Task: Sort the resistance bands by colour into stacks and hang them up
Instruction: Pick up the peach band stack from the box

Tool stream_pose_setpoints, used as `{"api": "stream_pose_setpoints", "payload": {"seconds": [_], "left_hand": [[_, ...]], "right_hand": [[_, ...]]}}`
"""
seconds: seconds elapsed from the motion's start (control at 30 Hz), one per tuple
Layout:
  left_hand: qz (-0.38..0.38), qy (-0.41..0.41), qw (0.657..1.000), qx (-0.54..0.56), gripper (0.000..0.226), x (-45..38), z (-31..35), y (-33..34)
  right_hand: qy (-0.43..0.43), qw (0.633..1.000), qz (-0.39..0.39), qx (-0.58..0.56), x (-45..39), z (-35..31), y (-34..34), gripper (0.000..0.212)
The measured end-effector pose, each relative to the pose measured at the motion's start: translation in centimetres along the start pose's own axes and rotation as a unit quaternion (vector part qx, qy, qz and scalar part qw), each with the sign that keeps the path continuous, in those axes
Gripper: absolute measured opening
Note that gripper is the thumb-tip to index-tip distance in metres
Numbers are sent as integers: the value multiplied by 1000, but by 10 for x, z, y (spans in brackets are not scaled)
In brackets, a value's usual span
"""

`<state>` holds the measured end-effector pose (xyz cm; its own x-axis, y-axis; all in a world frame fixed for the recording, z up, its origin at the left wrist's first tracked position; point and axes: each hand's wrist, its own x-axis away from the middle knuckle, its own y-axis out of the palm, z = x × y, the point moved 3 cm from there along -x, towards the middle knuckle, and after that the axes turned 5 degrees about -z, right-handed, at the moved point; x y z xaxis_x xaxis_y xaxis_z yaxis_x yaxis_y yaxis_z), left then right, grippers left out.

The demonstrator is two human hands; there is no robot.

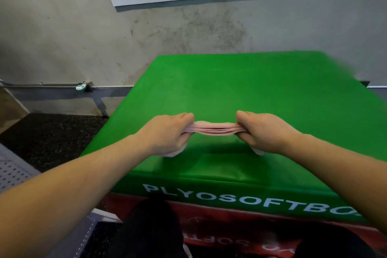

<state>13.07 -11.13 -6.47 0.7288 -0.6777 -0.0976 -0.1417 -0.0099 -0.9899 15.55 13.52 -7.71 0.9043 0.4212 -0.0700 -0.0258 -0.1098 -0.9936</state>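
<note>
Above the green plyo soft box (240, 90), my left hand (167, 134) and right hand (263, 132) grip a stack of pink resistance bands (215, 128) by its ends, fingers curled around it. Both ends vanish inside my fists; the band count is unreadable.

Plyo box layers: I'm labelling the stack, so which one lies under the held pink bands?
The green layer on top; the red layer sits beneath it, showing only its front.
</note>
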Motion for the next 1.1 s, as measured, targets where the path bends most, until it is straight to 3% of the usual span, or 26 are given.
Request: {"api": "stream_pose_setpoints", "payload": {"seconds": [0.17, 0.3, 0.37, 0.43, 0.57, 0.73, 1.1], "left_hand": [[40, -72, 995, 46, 26, 65, -30, -19], [45, -159, 983, 83, 18, 132, -58, -20], [59, -196, 974, 92, 28, 171, -72, -18], [70, -241, 964, 92, 42, 207, -86, -16], [94, -334, 933, 94, 33, 269, -111, -11], [161, -402, 893, 123, 28, 326, -137, 0], [266, -549, 789, 76, 32, 364, -192, 33]], "right_hand": [[-45, 987, 13, -152, -35, -48, -3, 20], [-111, 984, -15, -140, -70, -111, 7, 26], [-150, 981, -26, -119, -88, -149, 9, 41], [-184, 977, -24, -103, -106, -187, 13, 35], [-224, 973, -18, -62, -142, -262, 27, 33], [-267, 959, 11, -91, -185, -334, 42, 42], [-291, 952, 15, -93, -277, -432, 50, 46]]}}
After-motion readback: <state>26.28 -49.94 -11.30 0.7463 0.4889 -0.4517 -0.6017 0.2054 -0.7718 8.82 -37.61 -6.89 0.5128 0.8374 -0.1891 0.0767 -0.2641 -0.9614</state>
